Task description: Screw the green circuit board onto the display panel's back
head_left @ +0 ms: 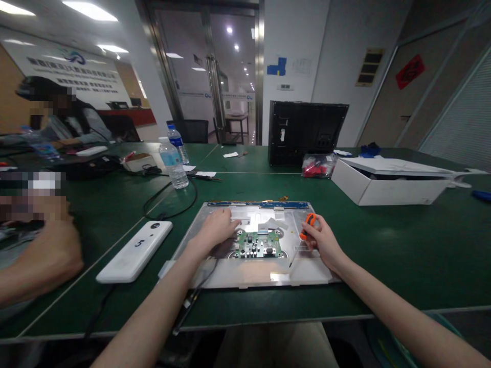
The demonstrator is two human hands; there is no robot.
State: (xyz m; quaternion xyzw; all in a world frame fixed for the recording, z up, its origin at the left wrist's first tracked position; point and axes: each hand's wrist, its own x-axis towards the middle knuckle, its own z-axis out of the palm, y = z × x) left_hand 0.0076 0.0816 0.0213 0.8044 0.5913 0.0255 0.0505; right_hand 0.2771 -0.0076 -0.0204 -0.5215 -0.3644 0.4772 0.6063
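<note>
A silver metal panel (307, 271) lies flat on the green table in front of me, with a green circuit board (260, 244) mounted near its middle. My left hand (217, 227) rests palm down on the panel just left of the board, fingers curled loosely against the metal. My right hand (321, 236) is closed round an orange-handled screwdriver (303, 237), whose thin shaft slants down and left to the panel surface right of the board.
A white device marked 5 (135, 250) lies left of the panel, with black cables nearby. Two water bottles (173, 162), a black monitor casing (305, 132) and a white open box (387, 181) stand farther back. Another person's arm (34, 266) reaches in at left.
</note>
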